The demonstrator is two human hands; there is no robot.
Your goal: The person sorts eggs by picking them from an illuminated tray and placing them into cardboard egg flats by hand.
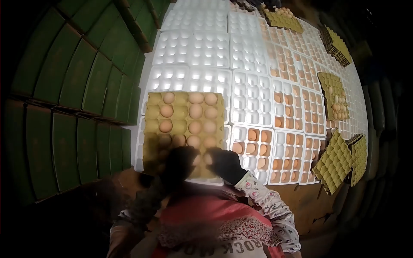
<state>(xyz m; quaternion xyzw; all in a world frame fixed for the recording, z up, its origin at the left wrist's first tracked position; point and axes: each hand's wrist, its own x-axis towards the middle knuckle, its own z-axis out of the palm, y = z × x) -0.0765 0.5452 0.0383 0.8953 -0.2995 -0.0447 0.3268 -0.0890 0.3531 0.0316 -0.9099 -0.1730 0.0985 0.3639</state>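
Note:
A yellow-brown egg tray point(150, 124), partly filled with eggs, lies on white foam trays right in front of me. My left hand point(180, 162), in a black glove, is low over its near rows. Its blurred fingers curl beside a pale egg point(196, 160). From the right, my right hand point(228, 165), also gloved in black, closes its fingertips around another egg point(208, 159). A brown egg point(165, 126) and several others sit in the tray's cups farther away. My hands and their shadow hide part of the nearest cups.
White foam trays point(251, 96) cover the surface, and those to the right contain brown eggs point(263, 149). Stacked yellow trays point(333, 161) stand along the right side. Green boxes point(69, 73) form a wall at left. Another person's dark sleeve point(271, 3) shows at the far end.

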